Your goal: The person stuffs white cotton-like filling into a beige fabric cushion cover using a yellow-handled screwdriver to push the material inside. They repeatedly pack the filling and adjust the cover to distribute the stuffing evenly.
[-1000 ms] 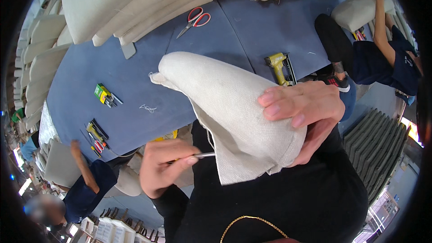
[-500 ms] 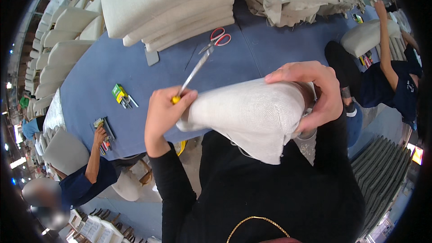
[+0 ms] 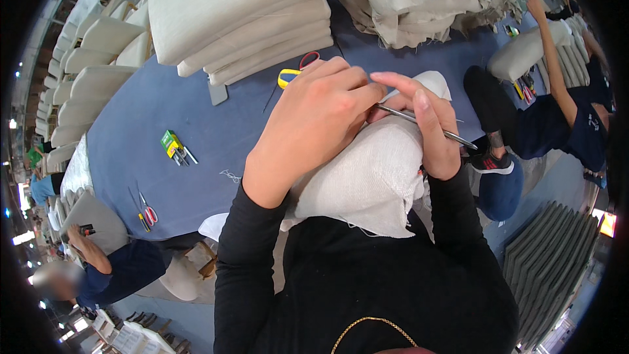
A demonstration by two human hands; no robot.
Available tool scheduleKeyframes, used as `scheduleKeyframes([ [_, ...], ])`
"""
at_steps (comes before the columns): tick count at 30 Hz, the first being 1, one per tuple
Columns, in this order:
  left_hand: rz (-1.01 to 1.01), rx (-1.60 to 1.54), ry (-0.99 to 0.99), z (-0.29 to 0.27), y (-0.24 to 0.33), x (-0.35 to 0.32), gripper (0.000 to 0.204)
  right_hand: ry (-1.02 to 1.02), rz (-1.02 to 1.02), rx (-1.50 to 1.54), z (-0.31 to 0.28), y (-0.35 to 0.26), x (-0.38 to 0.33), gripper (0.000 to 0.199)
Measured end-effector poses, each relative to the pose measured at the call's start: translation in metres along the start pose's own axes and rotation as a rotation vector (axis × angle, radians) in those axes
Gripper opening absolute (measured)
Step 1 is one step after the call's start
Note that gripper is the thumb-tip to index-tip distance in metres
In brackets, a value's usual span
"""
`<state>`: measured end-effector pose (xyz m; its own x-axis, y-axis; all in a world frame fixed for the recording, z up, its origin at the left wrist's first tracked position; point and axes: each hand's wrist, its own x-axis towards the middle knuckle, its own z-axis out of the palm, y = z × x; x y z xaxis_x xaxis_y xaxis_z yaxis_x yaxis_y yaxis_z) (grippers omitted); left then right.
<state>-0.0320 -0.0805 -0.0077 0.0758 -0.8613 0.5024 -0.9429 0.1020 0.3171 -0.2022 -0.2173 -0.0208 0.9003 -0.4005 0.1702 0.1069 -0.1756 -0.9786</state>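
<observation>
Left hand [image 3: 314, 121]: curled around metal-shafted tool [image 3: 460, 141], shaft pointing lower right | Right hand [image 3: 440, 147]: finger across shaft, pinch cannot be determined | Pale fabric-covered piece [image 3: 367, 183]: frame centre, beneath hands | Cushion stack [image 3: 242, 19]: upper left

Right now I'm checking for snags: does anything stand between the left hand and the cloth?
Nothing visible: the left hand overlaps the cloth in this view. The rod it holds runs over the cloth to the right hand; contact beneath the left hand is hidden.
</observation>
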Motion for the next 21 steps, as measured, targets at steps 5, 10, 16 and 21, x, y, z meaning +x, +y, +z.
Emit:
scheduleKeyframes([
  [5,-0.044,-0.277,0.329,0.025,0.005,-0.021,0.025,0.219,-0.108,0.100,0.005,0.021,-0.019,0.061],
  [10,0.035,-1.199,-0.012,0.026,0.011,-0.033,0.047,0.243,-0.160,0.072,-0.002,0.032,-0.019,0.062],
  [16,0.255,-1.160,-0.049,0.020,0.000,-0.039,0.044,0.225,-0.201,-0.062,-0.001,0.031,-0.011,0.047],
  [21,0.253,-1.301,-0.090,0.014,0.007,-0.054,0.035,0.393,-0.080,-0.088,-0.001,0.031,-0.021,0.027],
])
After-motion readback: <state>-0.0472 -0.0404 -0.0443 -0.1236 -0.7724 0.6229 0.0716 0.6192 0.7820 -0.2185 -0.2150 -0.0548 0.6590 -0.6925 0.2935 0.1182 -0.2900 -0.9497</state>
